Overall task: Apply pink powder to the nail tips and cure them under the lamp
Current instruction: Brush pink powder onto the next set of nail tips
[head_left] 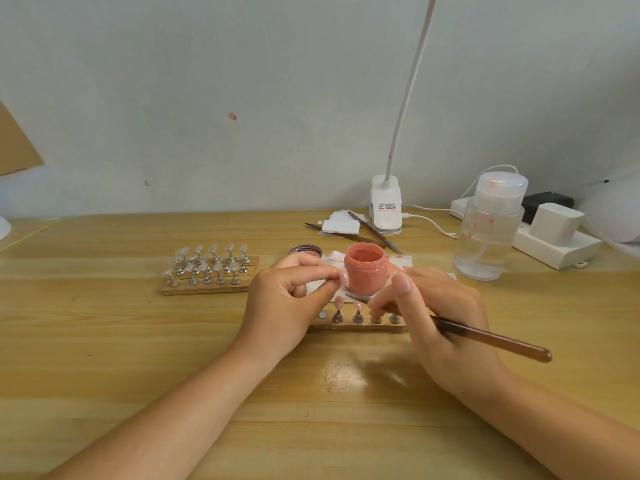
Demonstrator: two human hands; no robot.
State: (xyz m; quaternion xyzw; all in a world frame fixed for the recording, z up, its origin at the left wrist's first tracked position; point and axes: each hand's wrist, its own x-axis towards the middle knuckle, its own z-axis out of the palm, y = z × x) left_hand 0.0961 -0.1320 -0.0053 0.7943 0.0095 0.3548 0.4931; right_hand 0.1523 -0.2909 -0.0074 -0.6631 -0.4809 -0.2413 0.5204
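An open jar of pink powder (365,271) stands on a white tissue (401,263) in the middle of the table. My left hand (294,303) pinches a pink nail tip (344,278) just left of the jar. My right hand (440,313) grips a brown brush (495,339), its bristle end pointing left below the jar. In front of the jar a small wooden strip (360,325) carries several metal stands, two of them topped with pink tips (338,301). The white clip lamp (386,209) stands behind, its neck rising out of view.
A wooden block with several clear nail tips on stands (207,268) lies to the left. The jar's lid (304,252), white pads and tweezers (375,232) lie behind the jar. At the right stand a clear pump bottle (488,233) and a power strip with plugs (554,237).
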